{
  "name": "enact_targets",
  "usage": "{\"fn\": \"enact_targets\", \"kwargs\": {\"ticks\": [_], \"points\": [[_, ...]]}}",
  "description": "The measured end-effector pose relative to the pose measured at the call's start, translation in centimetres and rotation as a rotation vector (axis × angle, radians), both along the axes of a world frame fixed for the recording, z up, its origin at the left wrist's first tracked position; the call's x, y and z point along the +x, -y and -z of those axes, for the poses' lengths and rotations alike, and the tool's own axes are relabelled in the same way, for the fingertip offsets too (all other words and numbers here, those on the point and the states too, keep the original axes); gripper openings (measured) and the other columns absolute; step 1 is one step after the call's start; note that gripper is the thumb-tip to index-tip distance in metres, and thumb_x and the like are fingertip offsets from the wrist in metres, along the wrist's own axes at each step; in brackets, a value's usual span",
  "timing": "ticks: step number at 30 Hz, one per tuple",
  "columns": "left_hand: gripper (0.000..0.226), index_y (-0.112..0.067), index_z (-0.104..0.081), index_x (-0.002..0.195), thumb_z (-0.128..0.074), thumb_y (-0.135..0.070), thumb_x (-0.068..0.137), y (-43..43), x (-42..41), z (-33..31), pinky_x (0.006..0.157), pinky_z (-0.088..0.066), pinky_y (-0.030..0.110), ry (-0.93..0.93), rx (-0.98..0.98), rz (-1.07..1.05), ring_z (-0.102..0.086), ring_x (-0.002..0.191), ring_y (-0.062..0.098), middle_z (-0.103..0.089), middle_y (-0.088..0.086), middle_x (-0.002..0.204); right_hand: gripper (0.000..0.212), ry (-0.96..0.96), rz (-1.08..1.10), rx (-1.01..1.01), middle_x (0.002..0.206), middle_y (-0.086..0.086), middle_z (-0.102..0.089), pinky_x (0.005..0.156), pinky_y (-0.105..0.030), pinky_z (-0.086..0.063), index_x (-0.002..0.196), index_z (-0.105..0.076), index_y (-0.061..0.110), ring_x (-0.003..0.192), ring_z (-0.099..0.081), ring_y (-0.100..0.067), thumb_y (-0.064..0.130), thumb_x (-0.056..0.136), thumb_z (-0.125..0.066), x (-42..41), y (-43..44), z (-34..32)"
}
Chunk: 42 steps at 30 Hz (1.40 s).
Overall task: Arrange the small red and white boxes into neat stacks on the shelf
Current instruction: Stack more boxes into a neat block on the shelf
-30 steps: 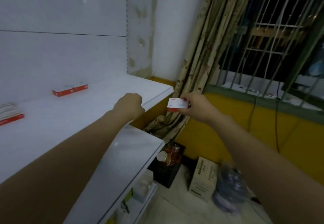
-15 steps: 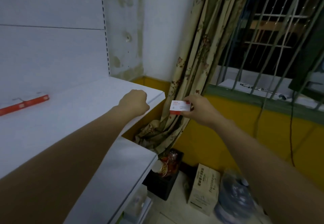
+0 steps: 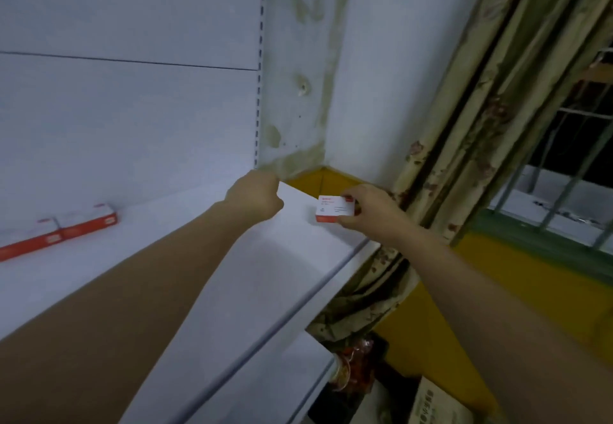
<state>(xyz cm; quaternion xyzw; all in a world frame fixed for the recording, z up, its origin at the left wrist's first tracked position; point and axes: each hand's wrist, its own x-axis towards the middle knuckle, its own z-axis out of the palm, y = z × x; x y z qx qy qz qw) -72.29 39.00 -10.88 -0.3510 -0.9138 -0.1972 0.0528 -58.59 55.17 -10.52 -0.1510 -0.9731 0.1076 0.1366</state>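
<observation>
The print on the small box [image 3: 335,208] pinched in the right hand [image 3: 371,214] is too small to read, and the fingers [image 3: 360,193] cover its right end. The left hand [image 3: 253,196] shows only its back, its curled fingers turned away from the camera. On the shelf [image 3: 232,274], a row of boxes [image 3: 66,233] is blurred and cut off by the left edge, so their count cannot be told. Below, a cardboard carton [image 3: 438,403] is cropped by the bottom edge, its lettering unreadable, and the shelf's front hides part of a dark crate [image 3: 388,367].
</observation>
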Motion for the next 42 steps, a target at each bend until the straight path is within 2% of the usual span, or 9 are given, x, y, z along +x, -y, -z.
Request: {"fn": "enact_targets", "kwargs": {"ticks": [5,10,13,17,24,28,32,38,42], "points": [[0.02,-0.005,-0.061,0.101,-0.058,-0.018,0.086,3.8,-3.6,-0.4,0.079,-0.046,0.031,-0.01,-0.022,-0.163,-0.055,0.093,0.025,-0.062,0.012,0.11,0.031,-0.044,-0.202,-0.092,0.108,-0.004,-0.064,0.064,-0.021,-0.045,0.109,-0.064,0.013,0.086,-0.058,-0.013,0.022,0.08,-0.069,-7.1,1.6,0.0],[0.008,-0.014,-0.053,0.091,-0.058,-0.019,0.088,9.6,-5.5,-1.5,0.079,-0.046,0.031,0.004,-0.034,-0.352,-0.052,0.087,0.024,-0.057,0.01,0.1,0.045,-0.043,-0.406,-0.123,0.116,-0.006,-0.054,0.072,-0.022,-0.043,0.124,-0.054,0.012,0.093,-0.051,-0.014,0.02,0.083,-0.068,-13.2,6.1,-0.4],[0.021,-0.003,-0.061,0.102,-0.059,-0.018,0.087,13.3,-5.7,-2.5,0.081,-0.047,0.032,0.005,-0.01,-0.481,-0.057,0.095,0.027,-0.06,0.012,0.103,0.043,-0.063,-0.525,-0.1,0.115,-0.007,-0.053,0.078,-0.025,-0.045,0.122,-0.056,0.013,0.097,-0.052,-0.016,0.021,0.082,-0.069,-16.2,9.2,-1.0],[0.022,-0.004,-0.062,0.104,-0.06,-0.016,0.086,18.3,-4.6,-2.5,0.083,-0.048,0.034,0.022,-0.01,-0.649,-0.058,0.101,0.03,-0.061,0.014,0.11,0.039,-0.069,-0.695,-0.14,0.112,-0.008,-0.055,0.08,-0.026,-0.048,0.117,-0.059,0.012,0.094,-0.054,-0.015,0.021,0.081,-0.07,-18.7,13.9,-1.2],[0.013,-0.008,-0.059,0.096,-0.061,-0.014,0.084,25.9,-1.4,-1.7,0.084,-0.049,0.033,0.047,0.003,-0.893,-0.059,0.101,0.028,-0.062,0.012,0.111,0.046,-0.025,-0.948,-0.185,0.117,-0.008,-0.052,0.087,-0.031,-0.05,0.124,-0.054,0.012,0.103,-0.055,-0.019,0.021,0.081,-0.07,-20.2,22.4,-0.7],[0.047,-0.01,-0.054,0.127,-0.068,-0.019,0.083,28.2,0.1,-1.5,0.089,-0.045,0.03,0.083,0.03,-0.917,-0.055,0.11,0.024,-0.057,0.008,0.123,0.048,-0.028,-1.035,-0.208,0.116,-0.007,-0.052,0.086,-0.03,-0.049,0.123,-0.054,0.013,0.103,-0.055,-0.019,0.024,0.079,-0.071,-20.6,26.0,-0.5],[0.065,-0.014,-0.046,0.134,-0.076,-0.021,0.077,29.2,0.7,-1.1,0.081,-0.044,0.025,0.102,0.143,-0.891,-0.058,0.104,0.021,-0.058,0.007,0.122,0.05,-0.054,-1.08,-0.236,0.118,-0.006,-0.052,0.081,-0.024,-0.048,0.125,-0.053,0.014,0.107,-0.054,-0.02,0.023,0.08,-0.071,-20.6,28.6,-0.4],[0.058,-0.014,-0.052,0.13,-0.075,-0.015,0.077,29.2,0.2,0.2,0.083,-0.05,0.028,-0.015,0.272,-0.837,-0.059,0.091,0.018,-0.062,0.005,0.114,0.05,-0.157,-1.138,-0.33,0.116,-0.002,-0.052,0.067,-0.002,-0.04,0.122,-0.057,0.014,0.096,-0.05,-0.007,0.024,0.076,-0.075,-20.5,29.7,0.4],[0.052,-0.013,-0.055,0.124,-0.074,-0.008,0.076,28.7,-0.6,1.1,0.079,-0.049,0.022,-0.08,0.413,-0.81,-0.062,0.086,0.016,-0.065,0.004,0.109,0.053,-0.185,-1.14,-0.413,0.124,0.0,-0.041,0.08,0.0,-0.041,0.128,-0.053,0.013,0.104,-0.05,-0.01,0.007,0.078,-0.071,-20.8,28.7,1.1]]}}
